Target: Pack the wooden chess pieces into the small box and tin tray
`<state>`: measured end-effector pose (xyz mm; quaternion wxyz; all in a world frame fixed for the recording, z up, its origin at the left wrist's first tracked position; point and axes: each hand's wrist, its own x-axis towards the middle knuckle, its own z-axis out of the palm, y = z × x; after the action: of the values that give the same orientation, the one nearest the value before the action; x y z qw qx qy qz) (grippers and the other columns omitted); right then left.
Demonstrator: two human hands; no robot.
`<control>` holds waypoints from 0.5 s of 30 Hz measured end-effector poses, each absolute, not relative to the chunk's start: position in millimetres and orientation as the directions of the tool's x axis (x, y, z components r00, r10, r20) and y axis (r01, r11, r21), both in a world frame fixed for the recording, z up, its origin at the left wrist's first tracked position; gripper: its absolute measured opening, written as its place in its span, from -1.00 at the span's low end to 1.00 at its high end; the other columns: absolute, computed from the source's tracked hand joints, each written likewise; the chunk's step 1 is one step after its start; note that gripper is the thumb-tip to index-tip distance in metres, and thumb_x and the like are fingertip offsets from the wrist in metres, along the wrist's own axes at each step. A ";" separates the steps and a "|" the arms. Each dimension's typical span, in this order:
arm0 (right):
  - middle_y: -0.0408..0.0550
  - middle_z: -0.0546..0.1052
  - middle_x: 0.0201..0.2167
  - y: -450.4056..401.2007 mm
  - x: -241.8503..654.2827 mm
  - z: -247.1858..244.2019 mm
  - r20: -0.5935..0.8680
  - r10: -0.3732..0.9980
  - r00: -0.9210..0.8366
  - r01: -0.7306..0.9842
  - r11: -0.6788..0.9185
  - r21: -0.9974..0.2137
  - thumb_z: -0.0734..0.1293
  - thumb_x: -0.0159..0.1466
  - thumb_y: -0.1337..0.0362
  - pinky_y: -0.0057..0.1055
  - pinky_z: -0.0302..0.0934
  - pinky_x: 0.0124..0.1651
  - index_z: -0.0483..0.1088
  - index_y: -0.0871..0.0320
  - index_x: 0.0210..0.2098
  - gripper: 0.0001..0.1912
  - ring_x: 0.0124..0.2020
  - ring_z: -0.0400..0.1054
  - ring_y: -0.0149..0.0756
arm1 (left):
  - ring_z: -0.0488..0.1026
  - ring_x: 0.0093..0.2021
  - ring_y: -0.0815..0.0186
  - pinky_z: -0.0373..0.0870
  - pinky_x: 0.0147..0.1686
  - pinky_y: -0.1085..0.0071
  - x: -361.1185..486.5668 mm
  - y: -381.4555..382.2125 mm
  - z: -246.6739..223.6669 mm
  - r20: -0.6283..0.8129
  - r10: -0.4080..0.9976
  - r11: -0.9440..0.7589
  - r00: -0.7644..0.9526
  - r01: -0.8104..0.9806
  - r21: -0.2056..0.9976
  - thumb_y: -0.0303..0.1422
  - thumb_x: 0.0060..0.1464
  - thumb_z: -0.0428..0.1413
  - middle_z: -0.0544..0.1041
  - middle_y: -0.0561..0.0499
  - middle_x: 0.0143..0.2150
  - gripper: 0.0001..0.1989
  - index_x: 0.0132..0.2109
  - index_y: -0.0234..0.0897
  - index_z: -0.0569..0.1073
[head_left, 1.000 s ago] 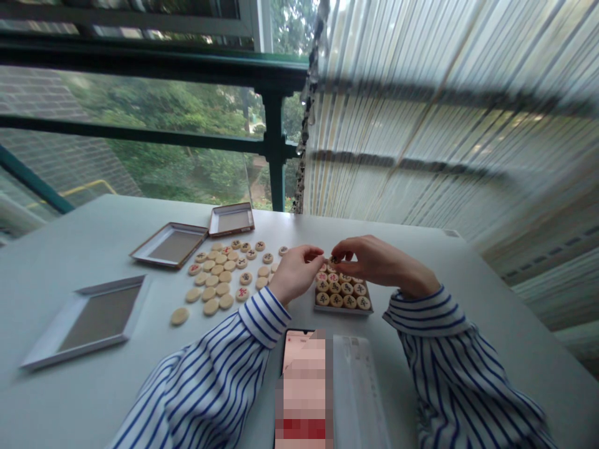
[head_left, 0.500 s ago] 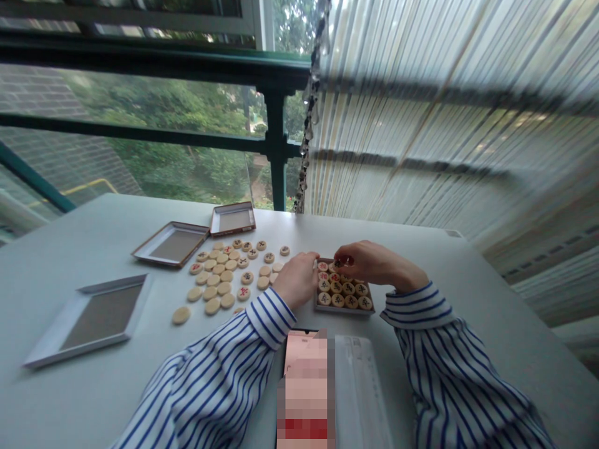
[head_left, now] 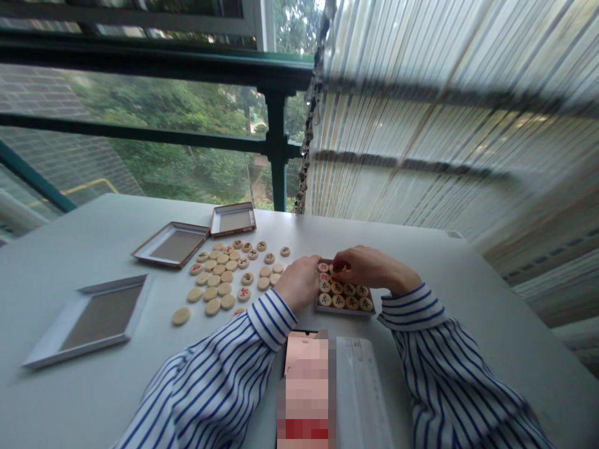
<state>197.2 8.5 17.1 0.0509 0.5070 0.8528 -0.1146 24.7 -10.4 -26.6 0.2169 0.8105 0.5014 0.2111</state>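
Observation:
A small square box [head_left: 345, 311] holds rows of round wooden xiangqi pieces, some with red characters and some with black. My left hand [head_left: 299, 282] grips the box's left wall, its fingertips partly hidden behind that edge. Over the back rows, my right hand [head_left: 365, 268] is closed with its fingers pointing down among the pieces. It pinches a xiangqi piece that the fingers mostly cover. To the left lie many loose xiangqi pieces [head_left: 212, 306], mostly blank side up, a few showing characters.
Two shallow brown-edged lids or trays [head_left: 174, 244] lie at the back left, and a larger white tray [head_left: 105, 315] stands nearer. A phone [head_left: 304, 349] and a clear plastic case [head_left: 362, 386] lie in front of me. Beyond the white table [head_left: 444, 268] are a window and string curtain.
My right hand has shifted slightly left and lower over the box, its fingertips now nearer the second row. My left hand stays at the box's left side.

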 end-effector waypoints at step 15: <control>-0.01 0.54 -0.35 11.9 198.8 12.0 -0.203 0.822 -0.532 0.847 0.516 -0.130 0.19 0.13 0.17 -0.44 0.10 -0.38 0.48 0.07 -0.25 -0.71 -0.37 0.38 -0.28 | 0.40 -0.13 0.22 0.26 -0.12 0.37 24.8 -10.5 -24.9 0.113 0.902 -0.399 0.418 0.700 0.593 -0.48 0.04 -0.07 0.49 -0.14 -0.16 -0.68 -0.04 -0.30 0.37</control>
<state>198.8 11.9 12.0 0.0577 0.4803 0.8687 -0.1066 24.8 -10.5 -24.9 0.2353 0.8083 0.4953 0.2143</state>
